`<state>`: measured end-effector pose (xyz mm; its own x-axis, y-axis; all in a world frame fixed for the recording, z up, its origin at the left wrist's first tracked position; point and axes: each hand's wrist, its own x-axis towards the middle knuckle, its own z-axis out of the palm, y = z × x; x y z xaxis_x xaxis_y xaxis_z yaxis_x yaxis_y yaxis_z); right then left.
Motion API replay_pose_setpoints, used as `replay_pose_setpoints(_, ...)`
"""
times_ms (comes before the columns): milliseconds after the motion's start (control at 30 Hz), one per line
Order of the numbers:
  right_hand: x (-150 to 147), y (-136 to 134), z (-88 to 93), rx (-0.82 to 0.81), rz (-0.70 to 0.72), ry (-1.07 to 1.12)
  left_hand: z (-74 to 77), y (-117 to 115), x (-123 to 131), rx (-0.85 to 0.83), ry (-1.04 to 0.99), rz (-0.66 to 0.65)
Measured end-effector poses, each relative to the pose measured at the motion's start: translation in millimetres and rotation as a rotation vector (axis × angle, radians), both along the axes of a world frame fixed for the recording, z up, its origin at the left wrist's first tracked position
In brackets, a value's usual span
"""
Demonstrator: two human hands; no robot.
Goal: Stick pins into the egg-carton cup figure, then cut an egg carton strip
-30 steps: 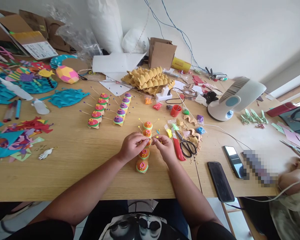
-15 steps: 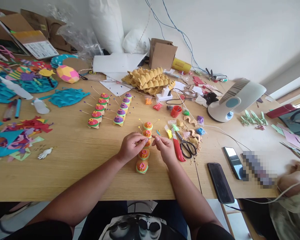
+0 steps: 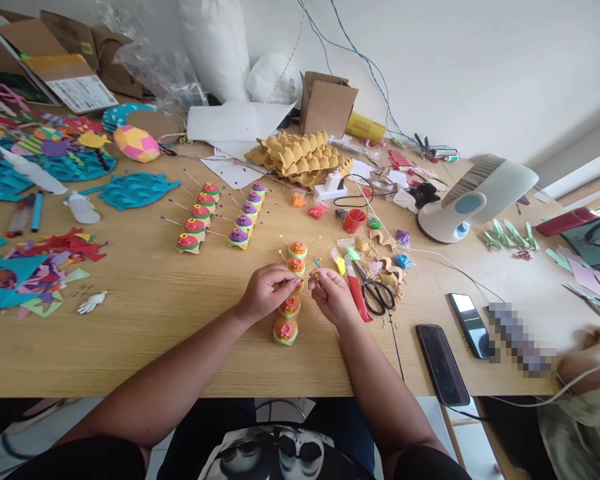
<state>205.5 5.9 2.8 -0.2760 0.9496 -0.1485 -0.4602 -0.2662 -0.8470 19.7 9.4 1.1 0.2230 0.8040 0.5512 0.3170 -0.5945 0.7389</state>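
Note:
My left hand (image 3: 267,291) is closed in a pinch on a thin stick (image 3: 305,279). My right hand (image 3: 333,295) has its fingers closed around the other end of that stick, where a small yellow tip (image 3: 317,274) shows. Both hands are above a row of egg-carton cups topped with orange clay (image 3: 285,330), trimmed in green with pink and yellow bits. The middle of this row is partly hidden by my fingers. Yellow-tipped sticks stand out from its far cups. Behind to the left are a row with red tops (image 3: 194,227) and one with purple tops (image 3: 239,237), both bearing purple-tipped sticks.
Black scissors (image 3: 379,297) and a red-handled knife (image 3: 359,300) lie right of my right hand. Bags of coloured clay (image 3: 403,261), a red cup (image 3: 354,221), egg cartons (image 3: 300,157) and a white fan (image 3: 473,200) are farther back. Two phones (image 3: 443,365) lie right; another person's hand is beyond.
My right hand has turned and its fingers have curled more, with the yellow tip now showing at them. My left hand keeps its pinch. The view has shifted slightly.

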Motion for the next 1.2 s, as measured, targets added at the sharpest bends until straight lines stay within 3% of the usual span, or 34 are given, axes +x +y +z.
replay_pose_setpoints(267, 0.5, 0.5, -1.5, 0.024, -0.02, -0.029, -3.6, 0.6, -0.8, -0.007, -0.01, 0.02)
replay_pose_setpoints(533, -2.7, 0.9, -4.0, 0.061, -0.155, -0.145, -2.9, 0.2, -0.5, -0.001, 0.004, 0.028)
replay_pose_setpoints(1200, -0.9, -1.0, -2.7, 0.119, -0.068, -0.142, -4.8, 0.5, 0.1, -0.069, -0.03, 0.009)
